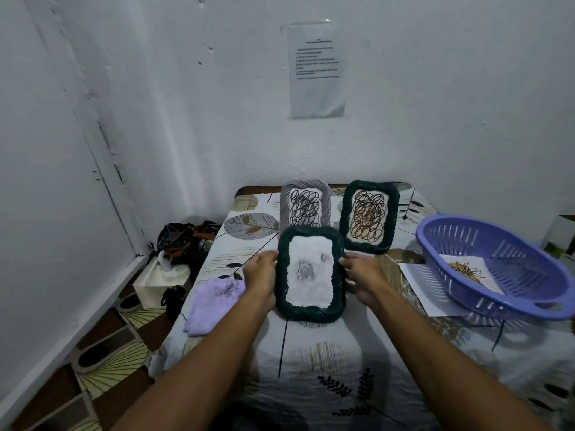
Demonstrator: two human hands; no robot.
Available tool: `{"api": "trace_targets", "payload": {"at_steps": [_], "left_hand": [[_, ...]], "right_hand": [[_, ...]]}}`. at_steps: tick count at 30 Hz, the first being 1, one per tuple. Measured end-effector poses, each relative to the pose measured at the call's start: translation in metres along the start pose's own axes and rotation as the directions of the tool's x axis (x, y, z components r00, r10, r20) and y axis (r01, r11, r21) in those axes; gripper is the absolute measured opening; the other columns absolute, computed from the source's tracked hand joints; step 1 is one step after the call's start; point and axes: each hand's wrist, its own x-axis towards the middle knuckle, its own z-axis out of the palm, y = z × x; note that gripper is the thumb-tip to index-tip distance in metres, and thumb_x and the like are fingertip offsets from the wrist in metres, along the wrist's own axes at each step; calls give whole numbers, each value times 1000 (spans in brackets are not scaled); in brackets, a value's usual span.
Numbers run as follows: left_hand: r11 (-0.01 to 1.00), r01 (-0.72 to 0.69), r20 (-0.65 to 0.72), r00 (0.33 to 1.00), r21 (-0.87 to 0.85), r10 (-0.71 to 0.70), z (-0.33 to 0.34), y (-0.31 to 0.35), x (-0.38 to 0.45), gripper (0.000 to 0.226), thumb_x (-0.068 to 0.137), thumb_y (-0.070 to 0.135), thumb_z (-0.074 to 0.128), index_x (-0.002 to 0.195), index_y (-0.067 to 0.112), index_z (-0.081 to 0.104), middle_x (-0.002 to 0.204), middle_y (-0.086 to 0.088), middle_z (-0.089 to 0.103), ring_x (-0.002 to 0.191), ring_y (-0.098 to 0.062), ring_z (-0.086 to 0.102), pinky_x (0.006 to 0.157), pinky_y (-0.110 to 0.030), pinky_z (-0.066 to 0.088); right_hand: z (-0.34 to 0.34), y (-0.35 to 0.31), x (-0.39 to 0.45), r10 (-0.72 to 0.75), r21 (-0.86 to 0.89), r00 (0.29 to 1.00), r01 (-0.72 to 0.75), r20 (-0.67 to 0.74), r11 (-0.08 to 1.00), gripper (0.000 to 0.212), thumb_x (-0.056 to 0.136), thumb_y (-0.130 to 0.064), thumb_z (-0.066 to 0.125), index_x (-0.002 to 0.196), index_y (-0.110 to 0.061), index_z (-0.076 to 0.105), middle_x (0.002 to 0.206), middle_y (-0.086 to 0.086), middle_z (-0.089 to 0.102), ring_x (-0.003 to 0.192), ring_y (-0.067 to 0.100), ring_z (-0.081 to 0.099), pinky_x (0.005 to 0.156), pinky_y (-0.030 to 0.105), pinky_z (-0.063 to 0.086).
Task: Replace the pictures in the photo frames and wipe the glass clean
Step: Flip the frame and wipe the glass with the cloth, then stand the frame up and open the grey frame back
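In the head view, a dark green frame (310,274) stood upright between both hands over the patterned tabletop (326,346), its long axis vertical and its smudged front turned to the camera. The left hand (260,276) held its left edge and the right hand (362,276) its right edge, each grip closed on the rope-like rim. A lilac cloth (214,301) lay just left of the left hand, so that hand looked nearer for wiping. Behind stood a grey frame (305,206) and a second green frame (369,216); a purple basket (494,265) sat to the right, over a loose sheet (420,286).
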Motion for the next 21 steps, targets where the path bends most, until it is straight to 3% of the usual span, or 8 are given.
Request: {"api": "trace_targets", "payload": {"at_steps": [3,7,10,14,17,21], "left_hand": [[989,-47,5,999,-139,48,-10,9,-3,10,87,4,65,87,13,65,87,-8,69,75,-18,63,48,-23,48],[983,-77,61,994,-165,88,-24,15,-5,15,84,2,68,92,14,66,96,-11,70,83,-20,64,65,-30,50],[994,-67,162,984,-89,81,-34,17,-5,2,89,10,65,89,11,64,86,-9,67,78,-20,61,67,-31,50],[993,-107,305,948,51,87,-43,18,-9,25,97,27,54,98,5,66,85,-8,68,77,-18,63,64,-29,51],[978,-175,320,939,118,130,-46,21,-8,31,100,31,48,99,6,67,85,-3,71,75,-13,65,61,-26,50],[980,-156,321,941,120,110,-52,27,1,38,101,39,42,110,10,64,89,-5,69,79,-17,63,65,-31,50]], "right_hand": [[3,-8,-4,-111,97,990,102,88,990,22,93,3,50,110,-8,59,89,9,64,77,20,58,62,32,47],[4,-7,-6,-196,183,967,166,162,969,22,93,4,50,110,-7,58,92,10,63,77,20,58,64,32,48],[5,-2,-10,-221,207,958,183,180,961,23,93,3,51,112,-7,58,95,10,64,81,21,60,67,33,49],[9,-1,-11,-236,218,952,193,193,957,21,92,4,51,108,-7,60,94,10,64,82,22,59,70,35,50],[17,-6,-13,-247,227,945,198,216,953,21,92,5,51,100,-11,62,90,9,64,78,21,59,70,35,50],[25,-13,-12,-250,217,937,199,244,956,21,92,5,50,101,-10,61,89,9,64,78,21,59,69,35,50]]}}
